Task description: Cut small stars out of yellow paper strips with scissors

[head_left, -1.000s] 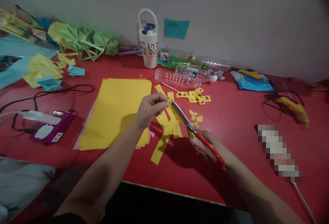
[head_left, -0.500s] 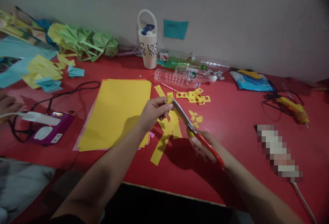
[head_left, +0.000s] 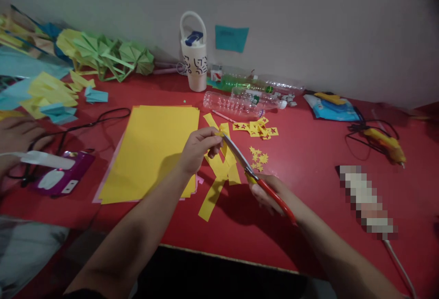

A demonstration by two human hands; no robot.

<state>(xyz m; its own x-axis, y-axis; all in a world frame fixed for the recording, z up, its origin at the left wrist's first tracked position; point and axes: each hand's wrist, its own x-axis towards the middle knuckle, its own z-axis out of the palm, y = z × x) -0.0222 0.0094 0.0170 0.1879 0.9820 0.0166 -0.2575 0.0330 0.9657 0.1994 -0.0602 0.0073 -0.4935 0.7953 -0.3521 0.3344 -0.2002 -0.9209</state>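
Observation:
My right hand (head_left: 269, 191) grips red-handled scissors (head_left: 238, 152), whose blades point up and to the left. Between the fingertips of my left hand (head_left: 200, 148) is pinched a small piece of yellow paper (head_left: 219, 133), right at the scissor tips. Below the blades lie several yellow paper strips (head_left: 209, 200), overlapping on the red table. Small cut-out yellow stars (head_left: 259, 157) form a loose pile just right of the scissors. Beyond them are yellow strips with star-shaped holes (head_left: 255, 128). A stack of yellow sheets (head_left: 151, 152) lies left of my left hand, partly behind my forearm.
Clear plastic bottles (head_left: 240, 102) and a white tumbler (head_left: 194, 63) stand or lie near the wall. A purple power strip (head_left: 65, 175) with cords sits at left, beside another person's hand (head_left: 20, 136). A yellow glue gun (head_left: 386, 146) and a blue packet (head_left: 331, 107) are at right.
The view has shifted slightly, so most things sit a little further left. The other person's hand has come further into view at the left. My grips on the paper and scissors stay the same.

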